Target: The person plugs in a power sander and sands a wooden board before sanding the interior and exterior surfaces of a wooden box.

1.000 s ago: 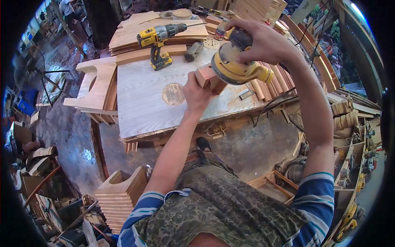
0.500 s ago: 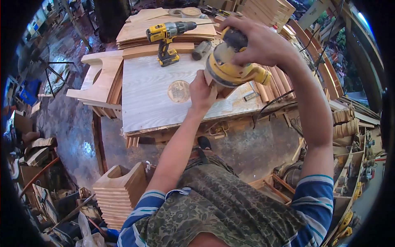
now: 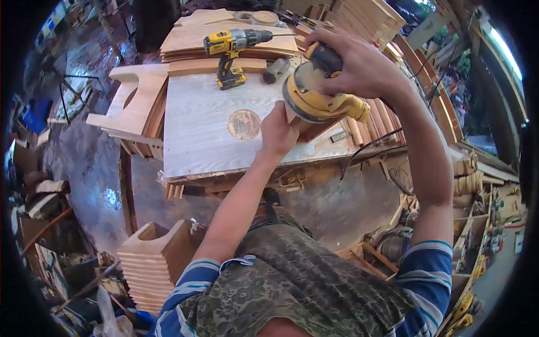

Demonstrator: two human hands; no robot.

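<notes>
My right hand (image 3: 362,64) is closed over the top of a yellow and black orbital sander (image 3: 314,100). The sander's pad is tilted and rests against a wooden piece (image 3: 315,129). My left hand (image 3: 279,132) grips that piece at its left end, thumb up, just left of the pad. Much of the wood is hidden behind the sander and my fingers. Both are raised over the front of a light grey wood-grain worktop (image 3: 196,140), right of a round plywood-coloured disc (image 3: 244,124).
A yellow cordless drill (image 3: 229,59) stands on the worktop near a dark cylinder (image 3: 277,69). Stacked boards (image 3: 185,42) lie behind it. Curved cut-out panels (image 3: 132,98) are piled at left, ridged wooden blocks (image 3: 149,264) below. A black cable (image 3: 365,147) hangs at the right edge.
The sander has shifted slightly right and down against the wooden piece, and both hands keep their hold. The whole view has moved a little.
</notes>
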